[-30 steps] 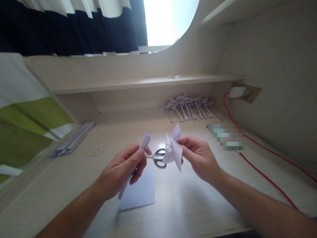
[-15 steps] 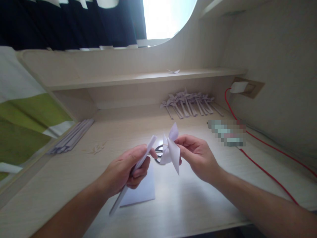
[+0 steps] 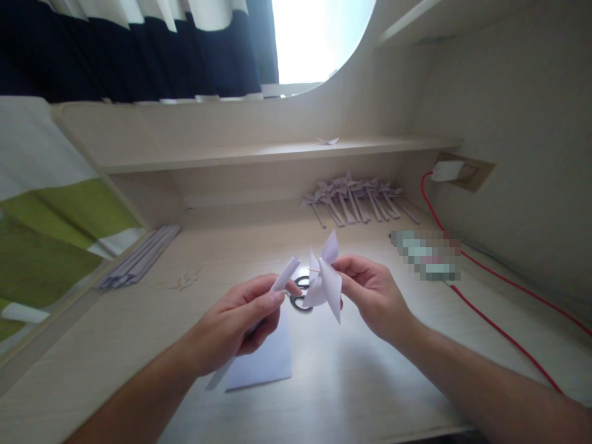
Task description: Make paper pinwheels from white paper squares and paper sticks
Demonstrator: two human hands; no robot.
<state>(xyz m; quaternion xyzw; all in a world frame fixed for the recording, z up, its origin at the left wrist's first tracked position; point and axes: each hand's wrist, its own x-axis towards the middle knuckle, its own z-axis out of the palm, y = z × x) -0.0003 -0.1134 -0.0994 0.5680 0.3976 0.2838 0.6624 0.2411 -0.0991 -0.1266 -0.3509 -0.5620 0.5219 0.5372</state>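
Desk's kind of a mess: scissors (image 3: 300, 293) half hidden near the middle, a white paper sheet (image 3: 268, 361) lying flat just in front of them. Whole row of finished paper pinwheels (image 3: 358, 200) at the back under the shelf (image 3: 259, 153). Bundle of paper sticks (image 3: 139, 258) off left, red cable (image 3: 485, 290) running to a wall plug (image 3: 446, 171).

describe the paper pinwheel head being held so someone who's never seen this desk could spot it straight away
Start at the pale wooden desk and find the two hands raised over its middle, above the black scissors. The right hand pinches a small white folded pinwheel head with pointed blades. Unlike the row of finished pinwheels lying at the back under the shelf, it has no handle; the left hand holds the paper stick separately.
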